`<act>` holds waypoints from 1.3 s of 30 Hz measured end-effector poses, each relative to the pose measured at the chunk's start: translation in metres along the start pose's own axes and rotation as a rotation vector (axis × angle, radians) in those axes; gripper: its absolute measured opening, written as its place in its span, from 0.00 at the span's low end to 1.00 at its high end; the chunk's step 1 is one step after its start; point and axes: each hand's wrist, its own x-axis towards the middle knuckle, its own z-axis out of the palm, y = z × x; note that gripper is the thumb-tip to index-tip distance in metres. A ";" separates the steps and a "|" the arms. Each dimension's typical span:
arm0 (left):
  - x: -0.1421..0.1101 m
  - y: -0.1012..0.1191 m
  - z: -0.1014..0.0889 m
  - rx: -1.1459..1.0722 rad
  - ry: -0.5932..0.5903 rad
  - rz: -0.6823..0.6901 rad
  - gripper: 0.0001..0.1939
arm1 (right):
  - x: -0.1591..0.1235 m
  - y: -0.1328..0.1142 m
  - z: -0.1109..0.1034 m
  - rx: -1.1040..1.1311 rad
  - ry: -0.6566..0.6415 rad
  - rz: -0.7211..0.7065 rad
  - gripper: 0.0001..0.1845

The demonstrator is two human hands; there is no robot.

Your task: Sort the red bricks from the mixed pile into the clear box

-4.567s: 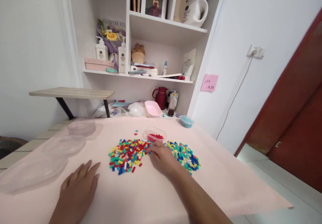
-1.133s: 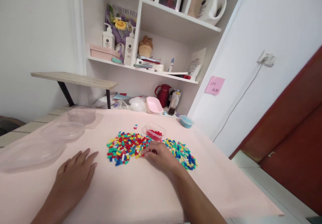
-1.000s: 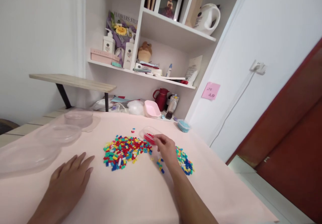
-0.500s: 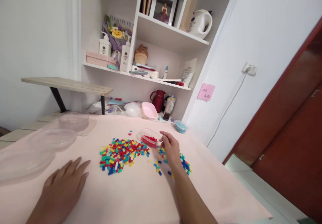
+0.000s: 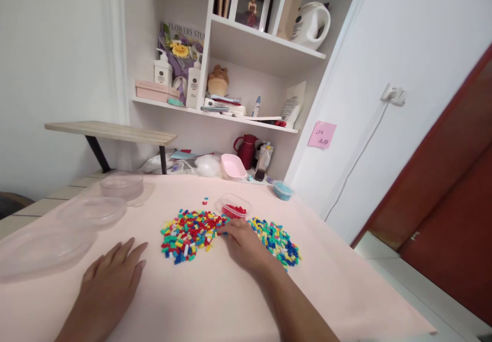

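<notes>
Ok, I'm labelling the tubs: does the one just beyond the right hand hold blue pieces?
No, the pieces visible in the clear tub beyond the right hand are red.

White built-in shelves (image 5: 265, 37), pale walls (image 5: 423, 34) (one bearing a pink note (image 5: 322, 135)), reddish-brown door (image 5: 453, 224), pale floor (image 5: 407, 282).

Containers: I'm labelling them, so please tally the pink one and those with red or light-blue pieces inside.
Pink container: 1
Clear container with red pieces: 1
Clear container with light-blue pieces: 1
Total: 3
</notes>
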 end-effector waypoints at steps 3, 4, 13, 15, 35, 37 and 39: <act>0.000 0.002 -0.003 0.044 -0.018 0.005 0.28 | 0.000 0.007 -0.008 0.024 0.019 0.057 0.23; -0.001 0.002 -0.004 0.066 -0.026 0.001 0.28 | 0.000 0.009 -0.011 0.033 0.051 0.088 0.23; -0.001 0.003 -0.006 0.129 -0.050 0.004 0.29 | -0.005 0.019 -0.017 -0.120 0.069 0.271 0.17; 0.000 0.001 -0.004 0.105 -0.015 0.009 0.29 | -0.005 0.017 -0.014 -0.161 0.017 0.244 0.16; 0.004 -0.003 0.001 0.108 0.017 0.027 0.29 | -0.005 0.004 -0.006 -0.251 0.016 0.236 0.10; 0.002 0.000 -0.005 0.119 -0.015 0.024 0.29 | -0.005 0.005 -0.007 -0.243 0.005 0.247 0.07; 0.002 0.001 -0.008 0.122 -0.034 0.018 0.29 | -0.006 0.008 -0.011 -0.203 -0.004 0.252 0.05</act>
